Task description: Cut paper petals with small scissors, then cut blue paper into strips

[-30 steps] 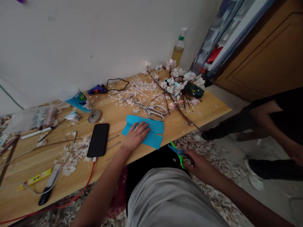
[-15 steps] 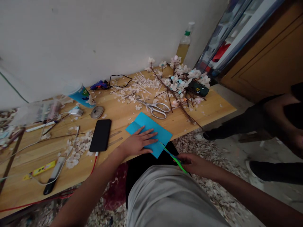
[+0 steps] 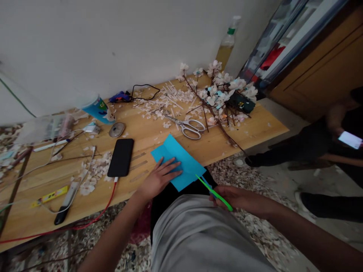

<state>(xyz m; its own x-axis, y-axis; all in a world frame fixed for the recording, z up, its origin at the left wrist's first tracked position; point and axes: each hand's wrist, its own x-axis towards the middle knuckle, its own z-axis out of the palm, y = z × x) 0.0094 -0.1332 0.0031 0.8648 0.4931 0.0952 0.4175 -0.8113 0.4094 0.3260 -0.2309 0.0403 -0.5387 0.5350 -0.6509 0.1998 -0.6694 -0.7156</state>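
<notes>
A sheet of blue paper (image 3: 184, 160) lies at the table's front edge, partly overhanging it above my lap. My left hand (image 3: 160, 177) rests on its left part, fingers spread and flat. In my right hand (image 3: 227, 194), beyond the front edge, is a slim pair of green-and-blue scissors (image 3: 213, 190), held by the handle end. Their two narrow arms stand apart, and the tips meet the paper's lower right edge. The fingers partly hide the handles. Behind the paper lie larger scissors (image 3: 190, 128) with pale metal handles.
A flowering branch (image 3: 218, 98) lies at the right back, near a bottle (image 3: 225, 49). To the left are a black phone (image 3: 121, 157) on a red cable, a blue cup (image 3: 99, 109) and a box cutter (image 3: 66, 202). Pale petals litter table and floor. Another person (image 3: 340, 128) is at the right.
My left hand has slid slightly left and down on the paper. The scissors have turned, showing more green, and their tips have shifted slightly right. A lit phone has appeared by the other person's hand.
</notes>
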